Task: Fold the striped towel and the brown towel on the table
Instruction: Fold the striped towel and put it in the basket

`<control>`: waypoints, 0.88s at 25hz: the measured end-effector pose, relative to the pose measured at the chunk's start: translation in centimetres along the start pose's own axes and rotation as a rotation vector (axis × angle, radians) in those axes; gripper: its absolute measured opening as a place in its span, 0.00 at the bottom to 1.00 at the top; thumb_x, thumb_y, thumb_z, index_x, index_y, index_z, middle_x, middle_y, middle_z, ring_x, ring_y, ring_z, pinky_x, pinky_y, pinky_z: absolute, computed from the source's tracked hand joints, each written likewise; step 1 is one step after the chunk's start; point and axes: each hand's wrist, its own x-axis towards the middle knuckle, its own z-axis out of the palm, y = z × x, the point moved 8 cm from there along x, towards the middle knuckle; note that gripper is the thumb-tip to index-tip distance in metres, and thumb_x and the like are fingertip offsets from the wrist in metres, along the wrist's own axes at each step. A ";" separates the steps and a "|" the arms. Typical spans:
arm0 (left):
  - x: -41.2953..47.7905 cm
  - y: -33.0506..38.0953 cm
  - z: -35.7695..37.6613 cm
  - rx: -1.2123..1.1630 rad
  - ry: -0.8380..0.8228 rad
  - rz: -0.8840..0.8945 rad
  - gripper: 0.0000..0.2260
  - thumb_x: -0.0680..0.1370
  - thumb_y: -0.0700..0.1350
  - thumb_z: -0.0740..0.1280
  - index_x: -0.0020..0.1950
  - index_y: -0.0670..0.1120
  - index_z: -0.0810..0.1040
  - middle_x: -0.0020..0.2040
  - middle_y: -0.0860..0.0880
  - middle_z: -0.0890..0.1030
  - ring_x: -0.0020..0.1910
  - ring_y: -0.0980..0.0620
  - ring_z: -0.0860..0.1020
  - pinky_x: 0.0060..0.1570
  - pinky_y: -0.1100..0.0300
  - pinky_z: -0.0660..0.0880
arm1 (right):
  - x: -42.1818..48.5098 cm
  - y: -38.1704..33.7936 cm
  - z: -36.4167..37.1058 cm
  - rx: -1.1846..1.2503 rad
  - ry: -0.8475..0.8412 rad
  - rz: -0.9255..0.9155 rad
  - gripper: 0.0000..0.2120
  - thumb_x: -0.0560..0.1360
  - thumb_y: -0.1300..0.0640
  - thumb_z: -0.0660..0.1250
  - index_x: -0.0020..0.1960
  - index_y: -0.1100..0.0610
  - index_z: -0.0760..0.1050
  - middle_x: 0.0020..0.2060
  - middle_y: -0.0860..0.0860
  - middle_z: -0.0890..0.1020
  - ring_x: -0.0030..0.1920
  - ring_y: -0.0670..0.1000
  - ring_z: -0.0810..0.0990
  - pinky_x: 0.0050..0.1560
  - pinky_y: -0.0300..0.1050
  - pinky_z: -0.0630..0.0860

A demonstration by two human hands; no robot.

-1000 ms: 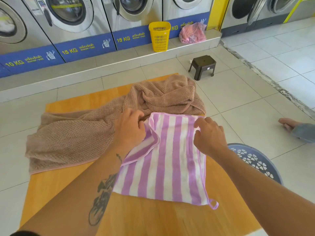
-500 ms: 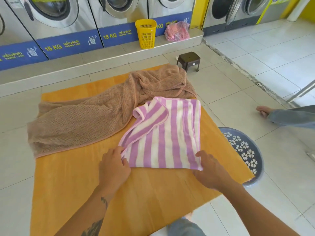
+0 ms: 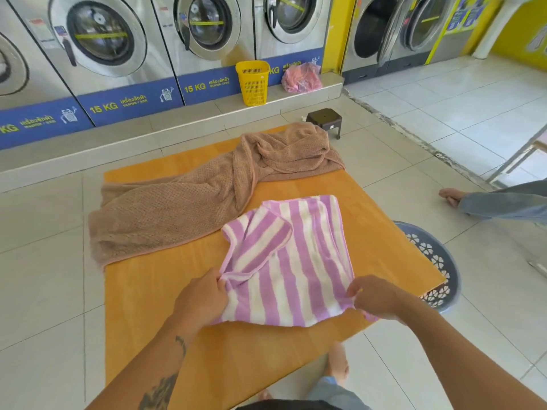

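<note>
Since the moment before, on the orange table the brown towel had kept its crumpled sprawl, while the striped towel had been drawn off its edge toward the person, leaving bare wood between the two beyond the grip. The striped towel lay half folded, one flap turned diagonally across it just beyond the left hand. That hand pinched the near left corner with curled fingers, and the right hand pinched the near right corner likewise.
</note>
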 end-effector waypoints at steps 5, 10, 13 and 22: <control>-1.4 3.6 -4.4 -0.119 0.273 0.188 0.05 0.77 0.41 0.60 0.48 0.49 0.73 0.47 0.53 0.74 0.46 0.49 0.74 0.43 0.53 0.72 | 0.7 -0.9 -2.4 -0.021 0.144 0.124 0.11 0.75 0.58 0.62 0.53 0.61 0.79 0.52 0.57 0.82 0.55 0.58 0.81 0.51 0.48 0.78; 1.8 11.2 -4.1 -0.218 0.176 0.374 0.07 0.78 0.44 0.61 0.54 0.51 0.76 0.52 0.52 0.78 0.51 0.49 0.77 0.51 0.53 0.74 | 2.7 -3.9 -5.8 0.199 0.338 -0.012 0.20 0.75 0.61 0.58 0.67 0.52 0.72 0.51 0.53 0.79 0.38 0.48 0.78 0.32 0.40 0.73; 4.3 13.7 -2.3 -0.134 0.053 0.339 0.19 0.79 0.52 0.63 0.69 0.54 0.69 0.65 0.49 0.71 0.64 0.45 0.71 0.62 0.49 0.70 | 5.0 -6.0 -7.6 0.214 0.395 -0.106 0.21 0.77 0.63 0.58 0.69 0.54 0.70 0.57 0.54 0.80 0.46 0.51 0.78 0.41 0.40 0.73; 8.5 15.0 0.3 -0.041 0.067 0.020 0.16 0.78 0.57 0.60 0.56 0.49 0.79 0.66 0.49 0.74 0.65 0.43 0.72 0.63 0.49 0.71 | 13.3 -7.5 -10.3 0.133 0.444 -0.120 0.27 0.75 0.62 0.60 0.74 0.56 0.66 0.65 0.57 0.74 0.62 0.60 0.75 0.50 0.46 0.73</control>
